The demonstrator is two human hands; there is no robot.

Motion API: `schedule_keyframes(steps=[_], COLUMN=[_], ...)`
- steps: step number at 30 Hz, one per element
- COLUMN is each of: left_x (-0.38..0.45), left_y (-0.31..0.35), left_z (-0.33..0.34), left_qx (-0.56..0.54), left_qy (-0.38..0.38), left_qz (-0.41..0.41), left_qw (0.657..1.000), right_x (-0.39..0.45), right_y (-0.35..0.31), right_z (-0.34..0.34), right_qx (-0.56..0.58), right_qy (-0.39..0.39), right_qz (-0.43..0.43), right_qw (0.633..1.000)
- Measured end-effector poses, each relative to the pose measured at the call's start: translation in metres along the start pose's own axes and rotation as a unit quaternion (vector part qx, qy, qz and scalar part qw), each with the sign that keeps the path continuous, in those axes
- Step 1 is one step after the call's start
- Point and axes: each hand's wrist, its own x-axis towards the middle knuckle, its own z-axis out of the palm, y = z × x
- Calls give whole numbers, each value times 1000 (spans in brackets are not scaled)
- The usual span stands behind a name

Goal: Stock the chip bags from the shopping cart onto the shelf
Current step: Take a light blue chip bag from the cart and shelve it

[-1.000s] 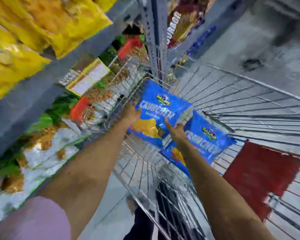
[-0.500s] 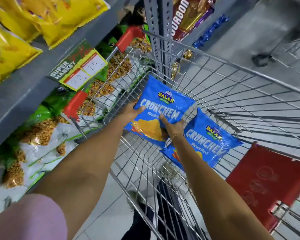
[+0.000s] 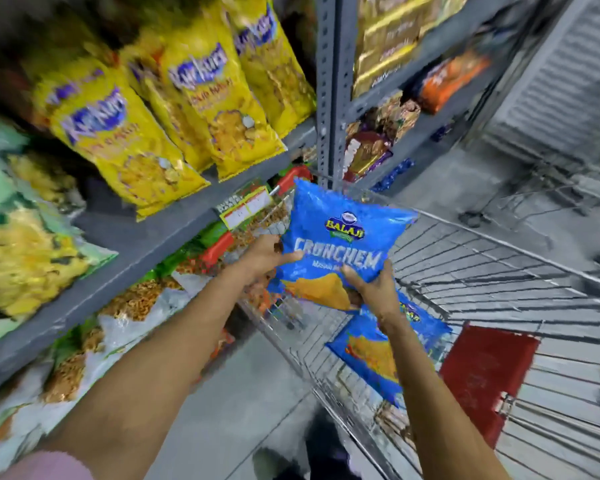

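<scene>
A blue Crunchem chip bag (image 3: 340, 233) is held upright above the wire shopping cart (image 3: 499, 271). My left hand (image 3: 262, 258) grips its left edge and my right hand (image 3: 371, 285) grips its lower right corner. A second blue chip bag (image 3: 371, 355) lies in the cart below, partly hidden by my right forearm. The grey shelf (image 3: 136, 251) runs along the left, its edge close to my left hand.
Yellow snack bags (image 3: 174, 109) fill the upper shelf board; green and white bags (image 3: 25, 251) sit further left and below. A grey upright post (image 3: 328, 91) divides the shelving. A red flap (image 3: 482, 379) is on the cart's seat. Grey floor lies beyond.
Both hands have lifted the blue bag up out of the cart toward the shelf. The view has tilted upward, showing more of the shelves.
</scene>
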Motion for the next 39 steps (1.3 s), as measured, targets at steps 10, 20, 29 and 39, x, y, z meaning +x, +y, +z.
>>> schedule_keyframes(steps=[10,20,29,39], left_x=[-196,-365,-431,-430], left_y=[121,152,134,131], left_z=[-118,-246,-347,-401], left_qx=[-84,-154,-152,-158], left_qy=[196,357,493,553], left_qz=[232,331,294,249], left_qw=[949,860,804,779], right_x=[-81,-173,-171,-147], right_y=[-232,-412,-494,-521], right_z=[28,142,277,357], right_qx=[30,70,28,13], right_qy=[-25,-161,-268,-312], right_qz=[-245,-390,-384,-358], right_qw=[969,904,883,880])
